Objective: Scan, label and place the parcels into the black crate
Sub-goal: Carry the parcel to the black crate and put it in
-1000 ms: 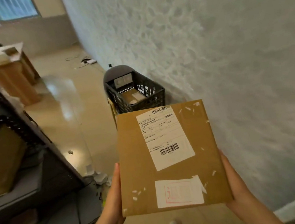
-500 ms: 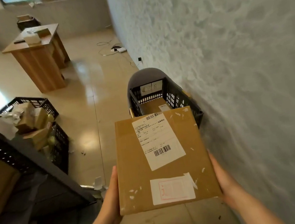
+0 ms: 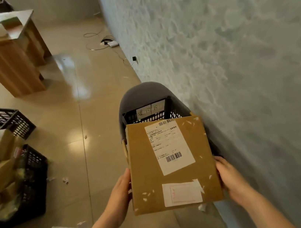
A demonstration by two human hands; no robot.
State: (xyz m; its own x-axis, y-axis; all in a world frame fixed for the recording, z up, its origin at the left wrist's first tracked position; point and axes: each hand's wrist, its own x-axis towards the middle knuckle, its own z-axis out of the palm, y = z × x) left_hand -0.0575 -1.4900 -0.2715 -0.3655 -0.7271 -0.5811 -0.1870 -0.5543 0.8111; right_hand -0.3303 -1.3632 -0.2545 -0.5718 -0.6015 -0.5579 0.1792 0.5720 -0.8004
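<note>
**Box held over a half-hidden crate**

Both hands carry a brown cardboard box [image 3: 172, 163] by its sides: the left hand [image 3: 121, 192] presses the left edge, the right hand [image 3: 230, 178] the right edge. The fingers of both go under the box, so whether they are curled or flat cannot be told. The box covers most of the black crate [image 3: 146, 114] by the wall [image 3: 235, 63]; only its far rim and a handwritten sign show. At the left edge, a second crate [image 3: 30, 188] of parcels is cut off and blurred.
</note>
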